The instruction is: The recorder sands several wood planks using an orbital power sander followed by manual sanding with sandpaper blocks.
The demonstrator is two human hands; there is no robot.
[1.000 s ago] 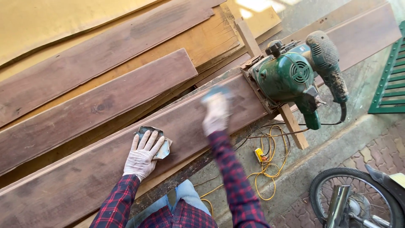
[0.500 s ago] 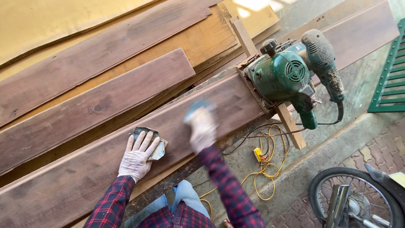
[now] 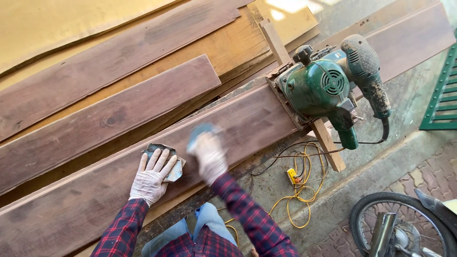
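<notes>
Head view: sandpaper (image 3: 172, 164) lies flat under the left hand (image 3: 152, 177) with fingers spread, on a long plank (image 3: 95, 200), near its front edge; right hand (image 3: 208, 154) is blurred, on the same plank, gripping something bluish that I cannot make out; free plank surface runs right up to the green planer (image 3: 323, 90); a wheel (image 3: 404, 228) is cut off at the corner.
</notes>
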